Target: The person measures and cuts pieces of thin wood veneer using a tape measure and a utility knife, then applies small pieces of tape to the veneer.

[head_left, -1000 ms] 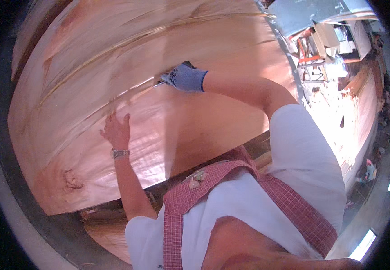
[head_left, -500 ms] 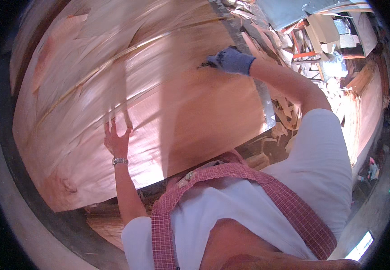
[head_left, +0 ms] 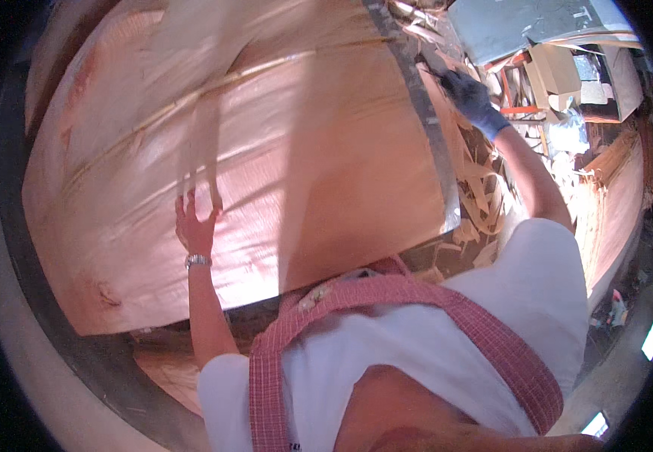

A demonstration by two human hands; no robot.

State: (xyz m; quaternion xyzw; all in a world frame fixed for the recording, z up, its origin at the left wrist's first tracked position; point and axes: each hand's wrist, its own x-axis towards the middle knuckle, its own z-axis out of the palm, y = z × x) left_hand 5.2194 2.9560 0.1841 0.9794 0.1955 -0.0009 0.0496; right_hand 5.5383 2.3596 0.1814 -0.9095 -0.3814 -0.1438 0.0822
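A large, thin sheet of wood veneer (head_left: 357, 166) lies in front of me, with wavy ripples and a long raised crease across its upper part. My left hand (head_left: 197, 220), bare and with a metal-banded watch at the wrist, rests on the sheet's left half with its fingers spread. Past the sheet's right edge, my right hand (head_left: 468, 96) in a blue glove with dark patches is closed around a dark, slim tool (head_left: 426, 66), whose exact kind I cannot make out. It hovers above or among the scraps there.
A grey metal strip (head_left: 426, 113) borders the sheet on the right. Torn veneer scraps (head_left: 481, 181) heap beyond it, near a cardboard box (head_left: 554, 71) and a grey-blue panel (head_left: 511, 26). A stack of veneer (head_left: 613, 181) stands at the far right.
My right hand has moved right and away from me, off the veneer and over the scraps, with the dark tool still in it. My left hand stays flat on the sheet.
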